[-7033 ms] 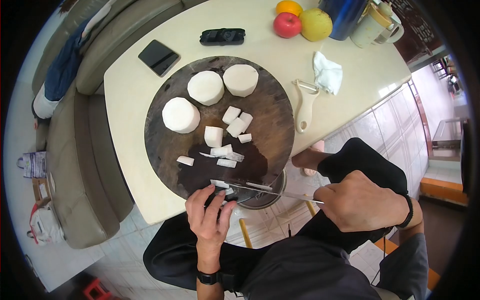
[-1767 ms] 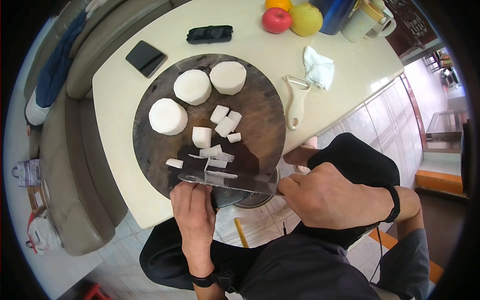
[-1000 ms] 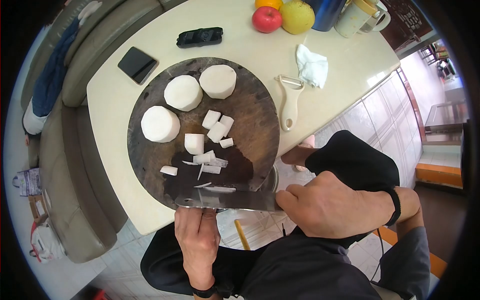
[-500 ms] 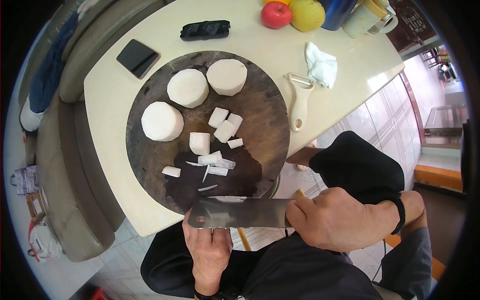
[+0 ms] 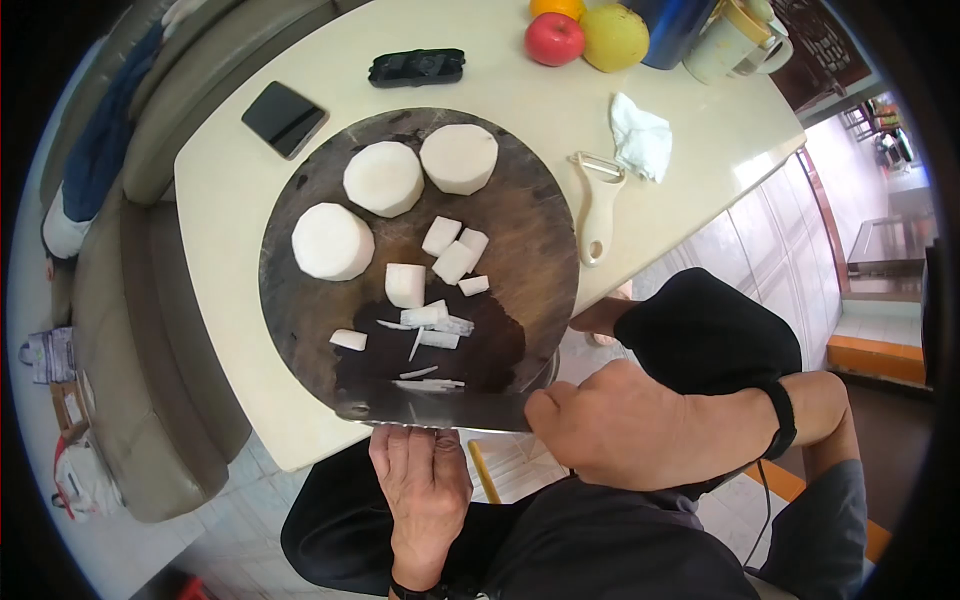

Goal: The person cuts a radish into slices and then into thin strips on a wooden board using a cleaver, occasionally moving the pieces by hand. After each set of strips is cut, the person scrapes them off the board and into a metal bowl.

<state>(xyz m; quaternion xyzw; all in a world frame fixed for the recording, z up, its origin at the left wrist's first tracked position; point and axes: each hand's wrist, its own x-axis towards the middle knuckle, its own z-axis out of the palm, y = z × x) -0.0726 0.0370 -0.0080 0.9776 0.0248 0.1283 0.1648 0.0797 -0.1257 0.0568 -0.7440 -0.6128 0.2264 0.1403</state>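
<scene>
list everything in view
vegetable rounds: 3, white, on board
smaller pieces: several, white, on board
chopping board: 1, brown, on table
cleaver: 1, grey, right hand
peeler: 1, cream, right of board
cloth: 1, white, beyond peeler
smartphone, oblong object: 1 each, black, past board
apple, orange, round fruit: 1 each, red, orange, yellow, far side
cylinder: 1, blue, far side
jug: 1, pale, far right
table: 1, cream, centre
sofa: 1, taupe, left
left hand: 1, by blade
right hand: 1, on cleaver

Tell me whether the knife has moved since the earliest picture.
Yes. Judged against the round board, the knife has shifted to the person's left, its blade now across the board's near edge in this view.
</scene>
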